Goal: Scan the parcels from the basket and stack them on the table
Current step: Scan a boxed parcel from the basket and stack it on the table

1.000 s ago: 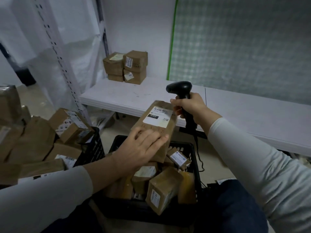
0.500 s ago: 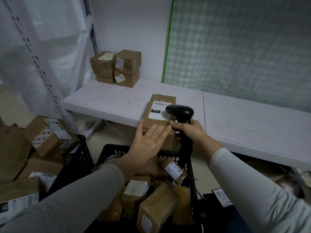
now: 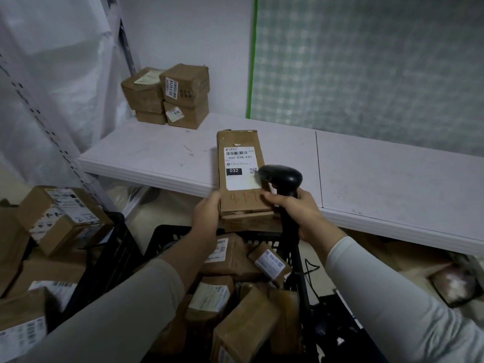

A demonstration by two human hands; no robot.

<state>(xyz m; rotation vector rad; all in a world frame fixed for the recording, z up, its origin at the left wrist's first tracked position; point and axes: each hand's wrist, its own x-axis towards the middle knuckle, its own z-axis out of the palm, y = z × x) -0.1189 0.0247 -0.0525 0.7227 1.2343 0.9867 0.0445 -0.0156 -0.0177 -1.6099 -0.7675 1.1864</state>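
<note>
Long parcel [image 3: 241, 163], brown card, lies lengthwise across the front edge of the white surface [image 3: 392, 174]: far end resting on it, near end overhanging toward the person. Label faces up and reads 032-038-E01, with a black 032 block; red handwriting below the label is partly covered. Left hand [image 3: 207, 218] grips the parcel's near left corner, fingers curled round the edge. Right hand [image 3: 298, 213] is closed round the handle of a black scanner [image 3: 281, 176], with one fingertip touching the parcel's near right edge. The scanner head sits over the lower right corner of the label, nose pointing left; whether the trigger is pressed, cannot tell. Both arms are in pale long sleeves. Directly below the hands is a black basket [image 3: 162, 237], crowded with brown labelled parcels [image 3: 230, 260] lying at mixed angles. The scanner's cable [image 3: 310, 271] hangs just outside the basket's right wall. A second black basket [image 3: 117, 244] to the left also holds cartons, heaped above its rim. At the far left corner of the surface, against the wall, stands a stack of four parcels [image 3: 183, 85], two columns of two, well apart from the long parcel. Behind the surface to the right is a checked panel [image 3: 366, 61] with a green edge.
</note>
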